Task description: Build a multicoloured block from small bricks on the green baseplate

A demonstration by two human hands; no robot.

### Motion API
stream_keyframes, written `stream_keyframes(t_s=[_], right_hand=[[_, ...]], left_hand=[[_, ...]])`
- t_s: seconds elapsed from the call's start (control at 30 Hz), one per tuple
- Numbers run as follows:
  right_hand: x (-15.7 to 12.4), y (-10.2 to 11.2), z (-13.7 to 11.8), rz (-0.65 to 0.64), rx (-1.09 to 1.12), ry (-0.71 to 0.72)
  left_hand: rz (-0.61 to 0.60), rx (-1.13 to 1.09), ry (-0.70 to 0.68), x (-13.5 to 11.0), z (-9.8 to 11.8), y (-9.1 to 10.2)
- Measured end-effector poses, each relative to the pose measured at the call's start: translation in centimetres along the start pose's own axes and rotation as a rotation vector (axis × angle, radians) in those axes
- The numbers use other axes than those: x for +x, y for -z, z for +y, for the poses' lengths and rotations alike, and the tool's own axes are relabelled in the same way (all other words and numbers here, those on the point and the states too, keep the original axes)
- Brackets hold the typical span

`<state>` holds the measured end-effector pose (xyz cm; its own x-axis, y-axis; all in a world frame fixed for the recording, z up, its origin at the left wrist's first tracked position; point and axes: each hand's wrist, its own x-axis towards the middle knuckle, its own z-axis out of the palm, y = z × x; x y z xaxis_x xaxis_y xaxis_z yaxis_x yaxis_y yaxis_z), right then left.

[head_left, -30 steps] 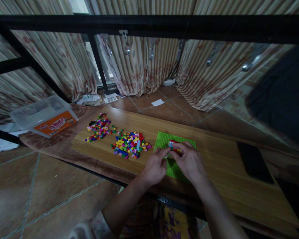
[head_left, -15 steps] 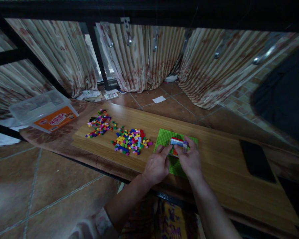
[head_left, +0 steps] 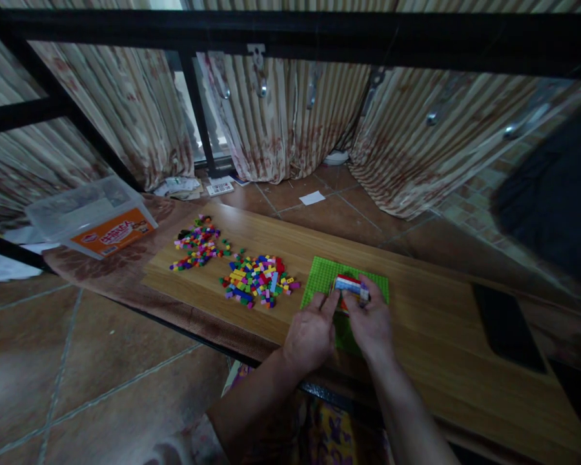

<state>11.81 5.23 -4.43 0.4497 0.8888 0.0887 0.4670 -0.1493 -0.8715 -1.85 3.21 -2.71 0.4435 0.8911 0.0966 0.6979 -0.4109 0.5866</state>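
Note:
A small block build (head_left: 349, 284) of red, white and light blue toy bricks sits over the green studded baseplate (head_left: 325, 271). My right hand (head_left: 372, 316) is closed around its right side, thumb in front and fingers behind. From the left, my left hand (head_left: 312, 329) presses its fingertips against the near left side of the build, close to my right thumb. An orange-red piece shows low between the hands. Fingers hide the lower part, so whether the build touches the baseplate I cannot tell.
Left of the baseplate lie a pile of loose bricks (head_left: 259, 278) and a farther pile of smaller bricks (head_left: 198, 242) on the wooden board (head_left: 430, 316). A clear plastic box (head_left: 90, 216) stands at the far left. On the right rests a dark phone-like slab (head_left: 508, 326).
The whole view has shifted slightly. My left hand's fingers have drawn closer to my right thumb, and both hands still grip the block build.

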Motion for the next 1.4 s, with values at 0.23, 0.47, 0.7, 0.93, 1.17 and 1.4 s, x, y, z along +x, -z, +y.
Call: stream_keyframes(t_s=[0.23, 0.47, 0.7, 0.93, 1.17, 1.4], right_hand=[[-0.7, 0.2, 0.3, 0.03, 0.001, 0.035], [-3.1, 2.4, 0.1, 0.223, 0.173, 0.03], [-7.2, 2.1, -1.4, 0.204, 0.113, 0.122], [-9.2, -3.8, -3.0, -0.297, 0.004, 0.356], [-8.9, -9.4, -4.8, -0.325, -0.191, 0.636], [-8.6, -11.5, -5.8, -0.319, -0.367, 0.715]], left_hand=[[0.063, -0.063, 0.028, -0.7, 0.3, 0.5], [0.254, -0.187, 0.118, -4.6, -2.9, 3.0], [0.413, -0.166, 0.304, -8.7, -7.1, 5.3], [0.495, -0.167, 0.409, -9.1, -9.1, 5.0], [0.531, -0.219, 0.473, -9.3, -9.5, 4.7], [0.502, -0.242, 0.478, -9.0, -9.3, 5.1]])
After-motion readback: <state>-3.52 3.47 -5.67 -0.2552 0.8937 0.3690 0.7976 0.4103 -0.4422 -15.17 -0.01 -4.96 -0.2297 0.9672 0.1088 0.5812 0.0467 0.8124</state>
